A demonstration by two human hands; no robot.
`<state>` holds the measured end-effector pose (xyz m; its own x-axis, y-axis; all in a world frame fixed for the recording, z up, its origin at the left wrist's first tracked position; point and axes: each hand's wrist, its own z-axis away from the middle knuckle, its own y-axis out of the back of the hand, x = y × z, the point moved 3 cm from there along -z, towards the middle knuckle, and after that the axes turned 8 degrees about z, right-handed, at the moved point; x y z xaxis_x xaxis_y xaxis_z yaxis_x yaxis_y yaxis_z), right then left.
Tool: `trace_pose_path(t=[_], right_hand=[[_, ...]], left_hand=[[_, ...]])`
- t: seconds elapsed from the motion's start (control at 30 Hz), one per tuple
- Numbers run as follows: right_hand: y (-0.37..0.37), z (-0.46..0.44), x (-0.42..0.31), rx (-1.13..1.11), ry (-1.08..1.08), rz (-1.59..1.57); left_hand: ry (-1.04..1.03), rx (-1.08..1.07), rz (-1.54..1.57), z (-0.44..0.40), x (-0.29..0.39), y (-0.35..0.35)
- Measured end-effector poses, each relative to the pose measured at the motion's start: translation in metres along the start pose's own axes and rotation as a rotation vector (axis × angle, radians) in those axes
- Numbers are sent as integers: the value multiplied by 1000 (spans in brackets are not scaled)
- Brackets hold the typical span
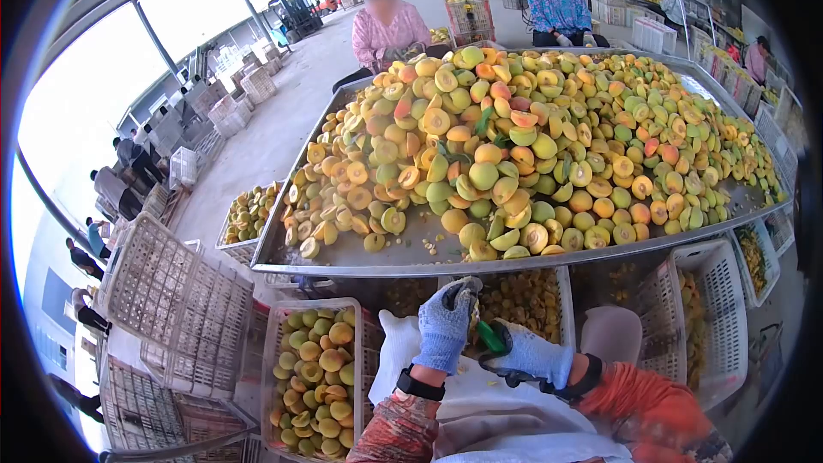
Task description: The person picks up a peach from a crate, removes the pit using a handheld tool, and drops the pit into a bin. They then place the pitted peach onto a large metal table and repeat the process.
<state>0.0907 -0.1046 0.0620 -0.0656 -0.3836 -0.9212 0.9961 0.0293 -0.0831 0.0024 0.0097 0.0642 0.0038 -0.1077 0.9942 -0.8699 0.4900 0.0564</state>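
Below the near edge of a metal table (386, 271), my left hand (446, 326) wears a blue glove with dirty fingertips; its fingers are curled together, and what they hold is hidden. Just to its right, my right hand (527, 355), also gloved, is closed around a green-handled tool (492, 337). The two hands are close together over my white apron (497, 407). A large heap of halved and whole yellow-orange fruit (514, 146) covers much of the table.
A crate of fruit (314, 381) stands at lower left, beside stacked crates (178, 304). Cut fruit lies in a crate (523, 300) under the table edge. At right is another crate (716, 317). Two people (394, 30) (557, 9) sit across the table.
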Motion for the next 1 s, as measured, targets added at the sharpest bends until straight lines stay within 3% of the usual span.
trace_pose_path(t=[0.07, 0.17, 0.27, 0.3, 0.37, 0.4, 0.5, 0.53, 0.57, 0.63, 0.67, 0.7, 0.77, 0.83, 0.9, 0.97, 1.0], right_hand=[[2, -1, -1, 11, -34, 106], [-2, 0, -1, -135, 7, -168], [6, -6, -1, 101, 80, 278], [14, -4, 0, 126, 90, 281], [11, 4, 2, -116, 14, -84], [10, 7, -1, -186, 77, -229], [17, 2, 11, -209, 23, -196], [20, 0, 13, -204, 31, -191], [22, -3, 17, -166, -3, -117], [26, -4, 14, -126, -28, -49], [21, 2, 9, -244, -16, -251], [18, 6, 7, -358, -4, -454], [18, 2, 19, -392, 12, -557], [20, 0, 22, -464, 66, -718], [20, 1, 20, -372, 79, -747], [25, -2, 21, -234, 91, -640], [26, -2, 22, -234, 68, -666]], left_hand=[[63, -13, -40, 0, -6, 2], [1, 33, 115, 3, -12, 0], [51, 52, 81, -2, -11, -7], [17, 58, 70, -4, -12, -9], [-25, 88, 40, -1, -13, -7], [-210, 58, -49, 1, -7, -8], [-294, -90, -263, -4, 7, -12], [-140, -88, -157, -7, -10, -11], [-151, -92, -158, -6, -13, -13], [191, 59, 252, -6, -26, -12], [46, 30, 295, -4, -25, -13], [56, 34, 291, -2, -13, -13], [-18, -74, 58, -5, 18, -19], [61, -116, 197, -18, 19, -23], [282, -290, 475, -27, 10, -26], [189, -241, 453, -39, -20, -29], [357, -273, 693, -32, -2, -41]])
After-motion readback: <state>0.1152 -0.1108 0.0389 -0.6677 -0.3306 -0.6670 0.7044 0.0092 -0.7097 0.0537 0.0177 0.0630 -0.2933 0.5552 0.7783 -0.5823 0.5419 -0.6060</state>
